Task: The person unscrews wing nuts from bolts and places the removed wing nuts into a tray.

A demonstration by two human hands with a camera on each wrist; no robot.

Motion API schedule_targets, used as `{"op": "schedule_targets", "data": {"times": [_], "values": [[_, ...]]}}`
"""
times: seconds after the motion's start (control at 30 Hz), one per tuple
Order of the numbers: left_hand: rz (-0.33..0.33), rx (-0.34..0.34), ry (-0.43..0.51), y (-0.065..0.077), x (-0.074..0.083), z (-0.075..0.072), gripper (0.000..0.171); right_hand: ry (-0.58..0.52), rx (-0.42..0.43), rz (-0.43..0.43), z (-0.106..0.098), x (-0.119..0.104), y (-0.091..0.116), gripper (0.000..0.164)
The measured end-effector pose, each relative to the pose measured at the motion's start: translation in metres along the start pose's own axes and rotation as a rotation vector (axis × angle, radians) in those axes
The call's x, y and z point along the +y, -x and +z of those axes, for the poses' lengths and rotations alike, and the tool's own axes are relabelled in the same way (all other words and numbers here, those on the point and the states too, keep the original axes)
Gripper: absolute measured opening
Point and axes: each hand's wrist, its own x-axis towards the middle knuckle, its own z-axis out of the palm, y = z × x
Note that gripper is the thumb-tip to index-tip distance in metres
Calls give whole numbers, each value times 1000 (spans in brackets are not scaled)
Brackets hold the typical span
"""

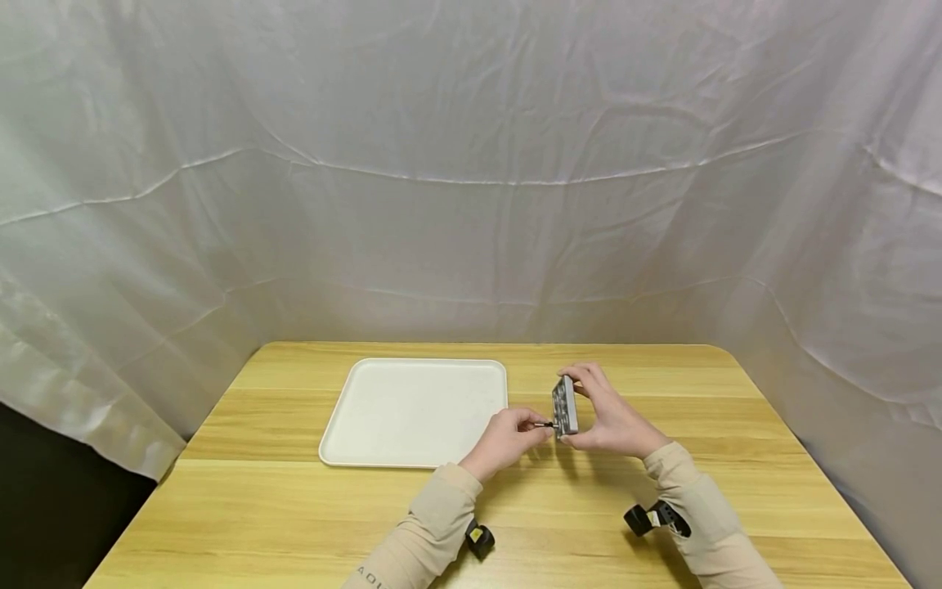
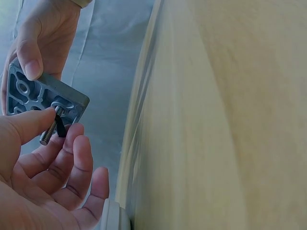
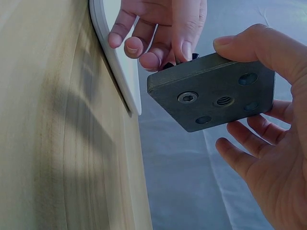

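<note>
My right hand (image 1: 612, 415) grips a grey metal plate (image 1: 567, 404) by its edges, holding it tilted up above the table. The plate's flat face, in the right wrist view, has several round holes, and a socket-head screw (image 3: 187, 97) sits in one near a corner. On the ribbed face, the threaded end of the screw (image 2: 46, 137) sticks out. A black wing nut (image 2: 61, 127) is around that thread, close to the plate. My left hand (image 1: 506, 439) pinches the wing nut between thumb and fingertips; its other fingers are spread loosely. The thumb partly hides the nut.
A white rectangular tray (image 1: 412, 413) lies on the wooden table (image 1: 257, 507), left of the plate and just beyond my left hand. A pale curtain (image 1: 471, 245) hangs behind the table and along both sides.
</note>
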Motion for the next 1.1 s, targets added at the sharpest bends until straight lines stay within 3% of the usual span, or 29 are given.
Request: {"op": "schedule_targets", "data": {"times": [0.47, 0.8, 1.1], "values": [[1, 2, 5, 0, 1, 0, 18, -6, 2, -6, 2, 3, 0, 87], [5, 1, 47, -1, 1, -1, 34, -4, -3, -3, 2, 3, 0, 86], [25, 0, 53, 0, 2, -1, 34, -10, -7, 10, 2, 2, 0, 88]]}}
